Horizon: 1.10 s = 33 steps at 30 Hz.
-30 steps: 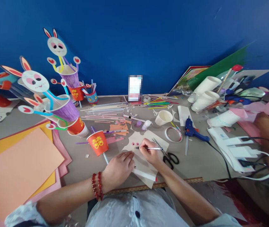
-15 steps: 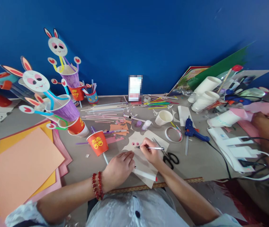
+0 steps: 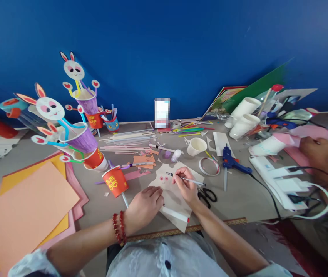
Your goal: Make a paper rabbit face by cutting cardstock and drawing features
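Note:
My right hand [image 3: 185, 186] pinches a slim pen [image 3: 191, 180] with a clear barrel, its tip just above a white sheet of paper [image 3: 178, 196]. On that sheet, two small pink eyes with dark centres [image 3: 164, 178] are drawn, with a small mark below them. My left hand [image 3: 146, 206] rests on the sheet's left edge, fingers laid down and holding nothing visible. Beside its fingertips lies a white marker with a red end [image 3: 177, 214]. Black-handled scissors [image 3: 208, 197] lie to the right, partly hidden by my right hand.
A red paper cup [image 3: 114, 182] leans at left, near rabbit cup figures [image 3: 80, 136] and coloured paper [image 3: 31, 200]. Rightward are a tape roll [image 3: 209, 166], a blue glue gun [image 3: 233, 161] and a power strip [image 3: 276, 184]. Another person's hand [image 3: 316, 149] is at far right.
My right hand has lifted the pen tip slightly up and away from the drawn eyes. My left hand stays in place. The whole view has shifted a little.

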### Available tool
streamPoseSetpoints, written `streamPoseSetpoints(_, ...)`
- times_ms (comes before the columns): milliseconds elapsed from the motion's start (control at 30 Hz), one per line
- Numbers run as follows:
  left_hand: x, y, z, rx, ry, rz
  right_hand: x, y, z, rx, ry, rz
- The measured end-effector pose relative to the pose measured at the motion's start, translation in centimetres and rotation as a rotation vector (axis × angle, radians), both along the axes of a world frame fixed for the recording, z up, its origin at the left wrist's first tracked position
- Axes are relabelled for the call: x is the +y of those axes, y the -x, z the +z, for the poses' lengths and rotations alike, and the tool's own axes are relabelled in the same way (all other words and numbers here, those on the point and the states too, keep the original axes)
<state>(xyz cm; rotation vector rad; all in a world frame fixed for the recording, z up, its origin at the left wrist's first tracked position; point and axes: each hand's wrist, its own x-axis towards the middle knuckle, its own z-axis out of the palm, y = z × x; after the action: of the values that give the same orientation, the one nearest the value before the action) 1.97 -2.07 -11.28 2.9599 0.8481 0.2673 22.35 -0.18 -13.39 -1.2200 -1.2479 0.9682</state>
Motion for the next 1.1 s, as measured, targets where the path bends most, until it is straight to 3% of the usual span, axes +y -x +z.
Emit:
streamPoseSetpoints(233,0.2,0.0,0.1,0.045,0.005,-0.023,-0.1,-0.1,-0.2,-0.011,-0.036,-0.057)
streamPoseSetpoints(500,-0.2,-0.1,0.7,0.106,-0.013,-0.04,0.2,-0.3,-0.6,-0.009,-0.035,-0.006)
streamPoseSetpoints(767,-0.2,-0.2,1.0,0.104,0.001,-0.024,0.2,-0.1,-0.4,0.147,-0.011,-0.012)
streamPoseSetpoints(967,-0.2,0.1,1.4,-0.018,0.135,0.034,0.9,-0.9,1.7,0.265,-0.007,-0.053)
streamPoseSetpoints(1100,-0.5,0.5,1.5,-0.208,0.211,0.088,0.0,-1.9,4.1,0.342,0.037,0.052)
